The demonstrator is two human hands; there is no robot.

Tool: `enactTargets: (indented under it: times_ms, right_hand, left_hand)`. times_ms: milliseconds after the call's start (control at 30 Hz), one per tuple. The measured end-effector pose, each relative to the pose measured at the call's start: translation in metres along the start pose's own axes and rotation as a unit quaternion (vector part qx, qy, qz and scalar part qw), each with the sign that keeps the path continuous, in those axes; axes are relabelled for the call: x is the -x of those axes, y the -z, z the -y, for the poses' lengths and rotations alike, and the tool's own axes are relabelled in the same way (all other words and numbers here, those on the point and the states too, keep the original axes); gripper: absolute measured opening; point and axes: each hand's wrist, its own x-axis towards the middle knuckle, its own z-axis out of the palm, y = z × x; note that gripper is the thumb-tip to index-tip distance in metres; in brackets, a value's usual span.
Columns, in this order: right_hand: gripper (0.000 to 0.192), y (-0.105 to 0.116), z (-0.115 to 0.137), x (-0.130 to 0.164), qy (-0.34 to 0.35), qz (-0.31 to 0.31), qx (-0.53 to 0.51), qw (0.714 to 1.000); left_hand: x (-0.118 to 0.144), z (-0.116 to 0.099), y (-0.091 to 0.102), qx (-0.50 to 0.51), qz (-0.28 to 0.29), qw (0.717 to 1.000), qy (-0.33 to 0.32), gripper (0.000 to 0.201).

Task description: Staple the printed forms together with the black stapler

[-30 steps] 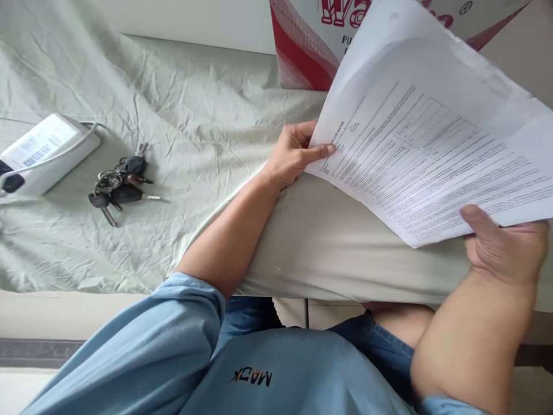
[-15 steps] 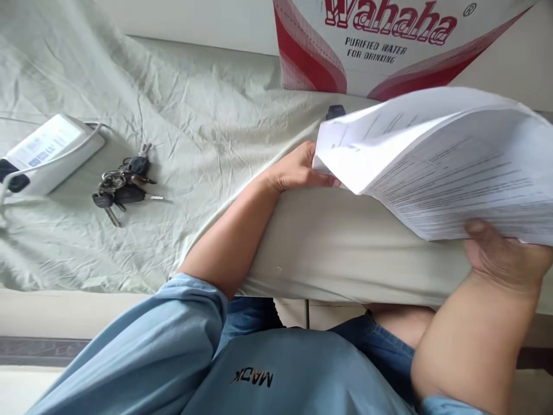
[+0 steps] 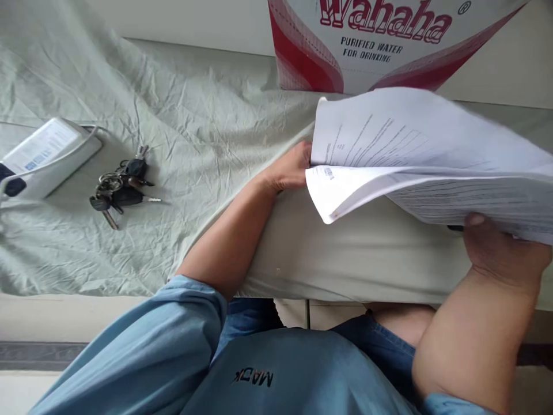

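While the sheaf of printed papers point(image 3: 415, 167) hangs just above the bare cream edge of the surface point(image 3: 345, 259), it is held at two ends: the left hand point(image 3: 288, 170) has its fingers tucked behind the near corner, and the right hand point(image 3: 503, 253) pinches the lower edge, thumb on top. The right grip is plainly closed on the papers; the left grip touches them, but its fingers are hidden behind the sheets, so I cannot tell how firmly it closes. The pages fan apart, the upper leaf curling away from the lower ones.

In my judgement the loose, unbound-looking sheets could slide out of order or spill, since they are held only at the edges and already splay. A sharp pull might also crease the curled corner.

Behind the papers stands a cardboard box point(image 3: 367, 46) printed with red lettering, its top cut off by the frame. To the left, well apart, a bunch of keys point(image 3: 118, 187) lies on the wrinkled pale green cloth point(image 3: 173, 127), and beyond it a white device point(image 3: 45, 153) with a cable, partly out of view. The print on the papers is too blurred to read.
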Motion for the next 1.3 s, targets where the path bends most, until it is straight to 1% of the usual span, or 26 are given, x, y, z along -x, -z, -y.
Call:
enactTargets:
  times_ms: [33,100,133,167,233,300,400,467,533,600,633,667,700,767,800,833,867,900,967,1067,1100,1133,1167,1200,1267,1300]
  right_hand:
    - [0.096,-0.001,-0.001,0.000,0.008,-0.019,-0.006,1.000]
    - [0.098,-0.001,-0.001,0.001,-0.007,-0.025,-0.003,1.000]
    - [0.096,-0.001,0.000,0.003,-0.025,-0.015,0.006,1.000]
    - [0.091,-0.001,0.001,0.004,-0.042,-0.005,0.018,0.999]
    - [0.084,-0.004,0.007,0.006,-0.059,0.013,0.033,0.998]
    - [0.084,-0.010,0.015,0.005,-0.058,0.034,0.021,0.998]
    - [0.086,-0.021,0.030,0.004,-0.081,0.070,0.000,0.994]
    - [0.085,-0.024,0.038,0.003,-0.126,0.078,0.014,0.989]
    - [0.082,-0.021,0.040,0.003,-0.199,0.096,0.038,0.975]
    - [0.074,-0.012,0.038,0.000,-0.273,0.129,0.065,0.951]
    - [0.073,-0.007,0.036,-0.002,-0.295,0.131,0.078,0.943]
    - [0.074,-0.001,0.033,-0.005,-0.303,0.116,0.090,0.942]
    - [0.076,0.005,0.031,-0.008,-0.300,0.089,0.097,0.945]
    - [0.080,0.015,0.027,-0.013,-0.271,0.035,0.091,0.957]
    - [0.081,0.019,0.026,-0.015,-0.257,0.028,0.081,0.963]
    - [0.082,0.021,0.026,-0.016,-0.249,0.041,0.066,0.965]
    - [0.083,0.021,0.026,-0.016,-0.249,0.069,0.049,0.965]
    - [0.087,0.019,0.027,-0.014,-0.255,0.101,0.034,0.961]
    - [0.101,0.009,0.029,-0.010,-0.279,0.167,0.017,0.945]
    - [0.116,-0.013,0.035,-0.003,-0.319,0.268,0.018,0.909]
    - [0.118,-0.021,0.037,0.000,-0.329,0.291,0.014,0.899]
    - [0.114,-0.029,0.038,0.002,-0.336,0.301,0.007,0.892]
    - [0.106,-0.036,0.039,0.004,-0.337,0.297,-0.001,0.893]
    - [0.095,-0.043,0.039,0.006,-0.334,0.280,-0.007,0.900]
    - [0.071,-0.054,0.036,0.009,-0.322,0.230,-0.011,0.918]
    - [0.063,-0.059,0.034,0.010,-0.313,0.204,-0.010,0.928]
  left_hand:
    - [0.000,-0.001,0.000,-0.001,0.025,1.000,0.005,0.101]
    - [0.000,-0.002,0.001,0.022,0.097,0.995,0.013,0.094]
    - [0.000,-0.001,0.002,0.025,0.110,0.994,0.014,0.090]
    - [-0.001,0.001,0.002,0.013,0.111,0.994,0.017,0.086]
    - [-0.003,0.007,0.002,-0.037,0.093,0.995,0.028,0.078]
    - [-0.003,0.011,0.001,-0.078,0.078,0.993,0.037,0.070]
    - [0.000,0.010,-0.002,-0.058,0.059,0.995,0.047,0.063]
    - [0.004,0.004,-0.003,-0.026,0.035,0.997,0.063,0.065]
    - [0.006,-0.003,-0.002,-0.002,0.016,0.997,0.081,0.070]
    - [0.008,-0.008,-0.001,0.016,0.008,0.995,0.095,0.073]
    - [0.008,-0.010,0.000,0.024,0.009,0.994,0.103,0.073]
    - [0.009,-0.012,0.002,0.032,0.014,0.993,0.112,0.071]
    - [0.009,-0.014,0.003,0.040,0.025,0.991,0.124,0.069]
    - [0.009,-0.019,0.006,0.052,0.070,0.985,0.150,0.064]
    - [0.009,-0.022,0.007,0.055,0.101,0.980,0.161,0.062]
    - [0.009,-0.025,0.008,0.054,0.135,0.975,0.168,0.061]
    - [0.008,-0.029,0.008,0.050,0.170,0.969,0.171,0.059]
    - [0.008,-0.032,0.009,0.044,0.201,0.964,0.169,0.058]
    - [0.006,-0.036,0.008,0.032,0.244,0.956,0.160,0.055]
    - [0.003,-0.038,0.006,0.022,0.266,0.951,0.153,0.052]
    - [0.003,-0.038,0.006,0.019,0.268,0.951,0.153,0.052]
    - [0.003,-0.037,0.005,0.017,0.270,0.950,0.153,0.051]
    - [0.002,-0.037,0.004,0.016,0.273,0.950,0.152,0.050]
    - [0.002,-0.036,0.004,0.014,0.277,0.949,0.151,0.049]
    - [0.002,-0.036,0.003,0.013,0.279,0.949,0.149,0.046]
    - [0.002,-0.036,0.003,0.013,0.275,0.950,0.148,0.045]
